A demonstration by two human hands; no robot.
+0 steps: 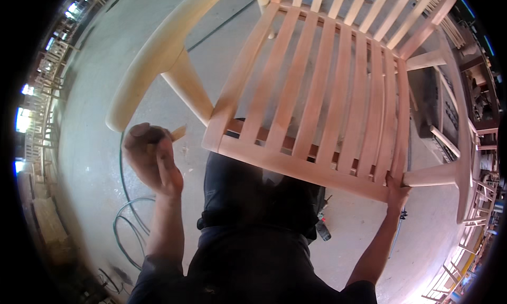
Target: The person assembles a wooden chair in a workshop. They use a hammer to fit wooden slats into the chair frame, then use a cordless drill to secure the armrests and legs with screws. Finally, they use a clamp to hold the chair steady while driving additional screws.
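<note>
An unfinished wooden armchair (338, 98) with a slatted seat and back stands before me, its front rail (296, 164) across my dark-trousered legs. My left hand (153, 159) is raised beside the chair's left front corner, below the rounded end of the pale left armrest (140, 79) and apart from it. Its fingers are curled, and a small tan flat piece (178, 133) sticks out from them; its kind is unclear. My right hand (397, 192) grips the seat frame at the right front corner, close to the right arm's post (430, 174). Some of its fingers are hidden under the frame.
A thin dark green hose (120, 227) lies coiled on the grey concrete floor at the left. Near my legs on the floor is a small dark tool (323, 230). Rows of wooden chairs (45, 103) line the far left; more wooden frames (480, 198) stand at the right.
</note>
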